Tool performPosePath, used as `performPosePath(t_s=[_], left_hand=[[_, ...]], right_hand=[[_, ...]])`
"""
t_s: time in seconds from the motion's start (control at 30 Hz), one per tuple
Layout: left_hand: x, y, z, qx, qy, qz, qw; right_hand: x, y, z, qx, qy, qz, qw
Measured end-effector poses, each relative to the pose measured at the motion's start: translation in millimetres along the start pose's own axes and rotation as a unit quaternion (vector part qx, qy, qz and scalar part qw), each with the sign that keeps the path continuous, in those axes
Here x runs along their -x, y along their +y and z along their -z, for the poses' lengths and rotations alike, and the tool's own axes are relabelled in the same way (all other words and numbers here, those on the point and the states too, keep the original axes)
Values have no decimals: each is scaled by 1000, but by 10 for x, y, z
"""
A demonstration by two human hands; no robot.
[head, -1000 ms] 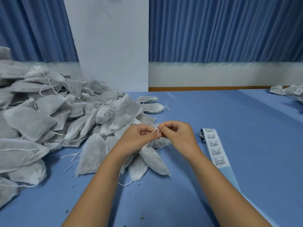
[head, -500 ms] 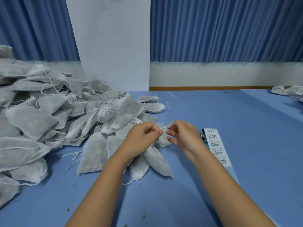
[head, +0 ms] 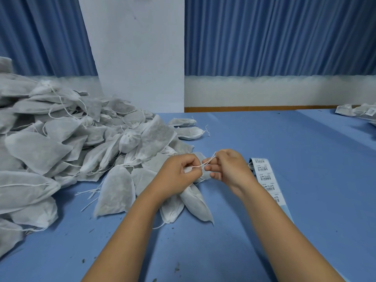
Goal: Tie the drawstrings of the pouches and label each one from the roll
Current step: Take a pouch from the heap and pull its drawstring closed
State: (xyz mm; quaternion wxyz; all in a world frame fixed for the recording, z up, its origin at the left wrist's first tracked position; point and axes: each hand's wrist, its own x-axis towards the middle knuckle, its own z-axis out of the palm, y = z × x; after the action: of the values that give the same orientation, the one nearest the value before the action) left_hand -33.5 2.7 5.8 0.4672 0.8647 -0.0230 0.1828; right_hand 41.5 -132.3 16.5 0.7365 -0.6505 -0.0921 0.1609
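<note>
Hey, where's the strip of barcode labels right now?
In the head view, the strip of barcode labels lies flat on the blue table, just right of the right hand, trailing toward the camera.

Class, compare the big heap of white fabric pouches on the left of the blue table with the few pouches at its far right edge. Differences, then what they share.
The big heap of white fabric pouches is piled high; the few pouches at the far right edge lie low. A barcode label shows on the few pouches; none shows on the heap. Both are white fabric pouches on the blue table.
</note>
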Motion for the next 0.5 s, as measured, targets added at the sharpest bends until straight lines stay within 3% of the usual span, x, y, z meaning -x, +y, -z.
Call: performPosePath(t_s=[0.2, 0.37, 0.5], left_hand=[[-6, -17, -15, 3, 7, -3, 1000], [-3, 2, -74, -11, -15, -18, 1000], [-2, 6, -86, -13, -15, -25, 999]], right_hand=[[-22, 42, -25, 42, 13, 15, 999], [-33, 109, -42, 143, 53, 92, 984], [-46, 118, -31, 136, 59, 127, 981]])
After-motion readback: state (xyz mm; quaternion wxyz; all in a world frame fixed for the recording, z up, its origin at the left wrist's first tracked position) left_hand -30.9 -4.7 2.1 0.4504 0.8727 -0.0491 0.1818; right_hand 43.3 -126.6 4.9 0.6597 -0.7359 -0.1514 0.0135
